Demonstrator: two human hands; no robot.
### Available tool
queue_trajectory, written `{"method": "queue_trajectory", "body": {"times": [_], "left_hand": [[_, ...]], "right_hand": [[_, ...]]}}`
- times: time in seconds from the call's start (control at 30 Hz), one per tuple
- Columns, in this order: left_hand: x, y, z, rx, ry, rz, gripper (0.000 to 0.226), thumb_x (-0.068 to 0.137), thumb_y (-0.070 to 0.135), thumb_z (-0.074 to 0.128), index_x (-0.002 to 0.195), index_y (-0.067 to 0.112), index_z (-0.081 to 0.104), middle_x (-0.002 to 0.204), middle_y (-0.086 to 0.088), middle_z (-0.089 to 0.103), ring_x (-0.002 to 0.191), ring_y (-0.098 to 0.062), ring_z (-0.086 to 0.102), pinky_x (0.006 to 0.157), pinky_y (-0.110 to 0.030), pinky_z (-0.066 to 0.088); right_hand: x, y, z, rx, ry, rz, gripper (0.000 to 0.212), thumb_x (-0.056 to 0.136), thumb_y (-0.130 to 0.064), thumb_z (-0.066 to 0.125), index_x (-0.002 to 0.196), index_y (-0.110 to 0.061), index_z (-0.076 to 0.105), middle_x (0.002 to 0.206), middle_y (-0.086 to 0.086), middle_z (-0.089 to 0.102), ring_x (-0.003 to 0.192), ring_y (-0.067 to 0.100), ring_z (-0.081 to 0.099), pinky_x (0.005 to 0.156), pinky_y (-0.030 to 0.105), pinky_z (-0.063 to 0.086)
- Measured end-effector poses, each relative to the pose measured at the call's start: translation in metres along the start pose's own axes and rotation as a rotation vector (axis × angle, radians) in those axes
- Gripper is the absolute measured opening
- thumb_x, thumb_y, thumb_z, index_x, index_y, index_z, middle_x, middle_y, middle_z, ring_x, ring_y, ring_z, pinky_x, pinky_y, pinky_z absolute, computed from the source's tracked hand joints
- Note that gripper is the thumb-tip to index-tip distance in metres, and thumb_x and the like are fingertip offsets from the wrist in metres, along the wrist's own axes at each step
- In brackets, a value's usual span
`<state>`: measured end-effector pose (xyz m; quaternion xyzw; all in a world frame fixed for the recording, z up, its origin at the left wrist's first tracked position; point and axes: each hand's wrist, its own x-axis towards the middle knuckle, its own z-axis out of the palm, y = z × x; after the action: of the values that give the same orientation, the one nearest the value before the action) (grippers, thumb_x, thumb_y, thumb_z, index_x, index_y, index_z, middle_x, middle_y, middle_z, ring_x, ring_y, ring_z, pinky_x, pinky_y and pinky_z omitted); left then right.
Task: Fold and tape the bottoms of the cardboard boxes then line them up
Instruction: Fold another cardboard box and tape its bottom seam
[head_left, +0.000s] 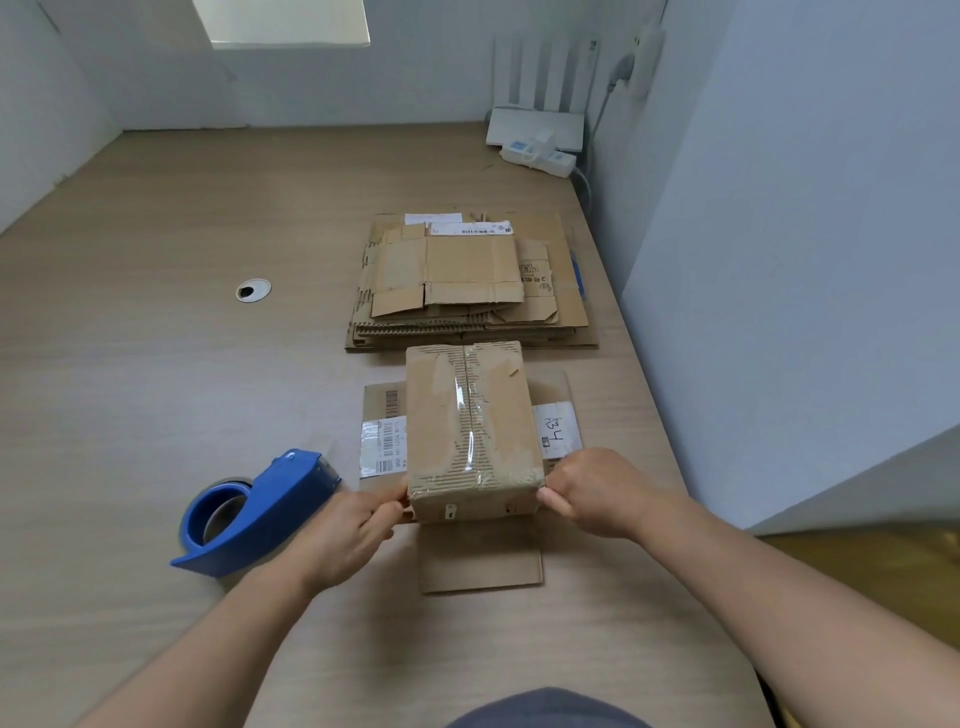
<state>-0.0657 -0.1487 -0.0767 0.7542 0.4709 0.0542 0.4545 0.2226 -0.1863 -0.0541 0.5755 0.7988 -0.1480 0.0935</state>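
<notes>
centre of frame: pinching the near corners of the upturned, taped box (470, 431) with left hand (353, 530) and right hand (597, 493), fingers (553, 501) curled onto it. seemingly past taping; next, probably flipping and setting in line.

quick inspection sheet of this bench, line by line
surface: light wood-grain table
job's things: taped box bottom up, flaps spread under it; flattened cardboard stack behind; blue tape dispenser at left
clutter: cable grommet in tabletop
hands: left hand and right hand each grip a near corner of the box
cables: power strip and router at far right corner, cable up the wall
surroundings: white partition walls
</notes>
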Motion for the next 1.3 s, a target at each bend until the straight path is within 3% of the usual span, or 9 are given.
{"method": "queue_trajectory", "body": {"times": [0.07, 0.37, 0.53, 0.67, 0.8, 0.87, 1.03, 1.17, 1.3], "left_hand": [[0.001, -0.002, -0.003, -0.033, -0.004, -0.005, 0.037, 0.101, 0.025, 0.036, 0.122, 0.054, 0.049, 0.129, 0.021, 0.056, 0.109, 0.000, 0.059, 0.090, -0.022, 0.052], [0.001, 0.002, 0.003, 0.085, 0.064, -0.028, 0.038, 0.090, 0.053, 0.040, 0.127, 0.049, 0.051, 0.118, 0.026, 0.058, 0.105, -0.001, 0.060, 0.090, -0.018, 0.049], [0.009, 0.007, 0.012, 0.044, 0.238, -0.132, 0.026, 0.097, 0.035, 0.048, 0.113, 0.029, 0.068, 0.095, 0.008, 0.072, 0.090, -0.004, 0.067, 0.082, -0.035, 0.057], [0.001, 0.018, 0.012, 0.005, 0.272, -0.139, 0.029, 0.095, 0.031, 0.054, 0.123, 0.030, 0.062, 0.105, 0.009, 0.070, 0.098, -0.008, 0.065, 0.086, -0.024, 0.052], [-0.005, 0.035, 0.011, -0.248, 0.258, -0.149, 0.062, 0.091, 0.034, 0.059, 0.146, 0.034, 0.030, 0.134, 0.011, 0.052, 0.120, -0.010, 0.055, 0.096, -0.026, 0.043], [-0.001, 0.048, 0.014, -0.346, 0.278, -0.148, 0.060, 0.094, 0.038, 0.053, 0.148, 0.036, 0.025, 0.137, 0.010, 0.047, 0.125, -0.016, 0.051, 0.100, -0.032, 0.043], [0.004, 0.070, 0.028, -0.315, 0.259, -0.229, 0.059, 0.094, 0.047, 0.047, 0.148, 0.031, 0.027, 0.126, 0.001, 0.060, 0.109, -0.014, 0.058, 0.096, -0.034, 0.048], [0.012, 0.075, 0.019, -0.171, 0.345, -0.207, 0.068, 0.093, 0.044, 0.052, 0.150, 0.024, 0.020, 0.139, 0.001, 0.049, 0.127, -0.017, 0.048, 0.101, -0.037, 0.042], [0.036, 0.076, 0.005, -0.099, 0.471, -0.270, 0.082, 0.089, 0.049, 0.056, 0.152, 0.021, 0.012, 0.157, -0.003, 0.022, 0.143, -0.022, 0.025, 0.112, -0.046, 0.031]], "right_hand": [[0.000, 0.001, 0.001, -0.002, -0.001, 0.001, 0.040, 0.101, -0.035, 0.035, 0.093, -0.014, 0.068, 0.099, 0.007, 0.067, 0.094, 0.025, 0.059, 0.068, 0.029, 0.035], [-0.001, -0.004, -0.005, 0.002, -0.028, 0.036, 0.036, 0.101, -0.036, 0.035, 0.085, -0.018, 0.062, 0.089, 0.005, 0.062, 0.079, 0.020, 0.049, 0.067, 0.028, 0.033], [0.002, -0.007, -0.006, 0.017, -0.042, 0.098, 0.036, 0.101, -0.036, 0.035, 0.090, -0.016, 0.063, 0.100, 0.007, 0.066, 0.090, 0.024, 0.057, 0.069, 0.030, 0.036], [-0.001, -0.008, -0.002, 0.135, -0.073, 0.237, 0.035, 0.091, -0.057, 0.043, 0.087, -0.025, 0.057, 0.102, 0.000, 0.063, 0.092, 0.020, 0.057, 0.070, 0.031, 0.041], [0.002, -0.015, 0.007, 0.524, 0.109, 0.482, 0.078, 0.079, -0.077, 0.040, 0.139, -0.027, 0.040, 0.138, -0.002, 0.050, 0.121, 0.019, 0.051, 0.093, 0.038, 0.046], [0.011, -0.024, 0.009, 0.675, 0.166, 0.527, 0.085, 0.081, -0.075, 0.039, 0.146, -0.021, 0.029, 0.143, 0.000, 0.046, 0.125, 0.020, 0.048, 0.098, 0.042, 0.045], [0.012, -0.022, 0.000, 0.839, 0.293, 0.613, 0.060, 0.085, -0.053, 0.059, 0.132, -0.020, 0.040, 0.127, -0.001, 0.057, 0.108, 0.019, 0.056, 0.090, 0.036, 0.047], [-0.014, 0.013, -0.009, 0.863, 0.114, 0.513, 0.080, 0.086, -0.040, 0.065, 0.151, -0.026, 0.020, 0.146, 0.000, 0.040, 0.127, 0.020, 0.044, 0.101, 0.030, 0.036], [-0.033, 0.040, -0.010, 0.887, -0.046, 0.418, 0.083, 0.082, -0.030, 0.072, 0.149, -0.033, 0.022, 0.151, -0.004, 0.033, 0.132, 0.014, 0.037, 0.108, 0.025, 0.028]]}}
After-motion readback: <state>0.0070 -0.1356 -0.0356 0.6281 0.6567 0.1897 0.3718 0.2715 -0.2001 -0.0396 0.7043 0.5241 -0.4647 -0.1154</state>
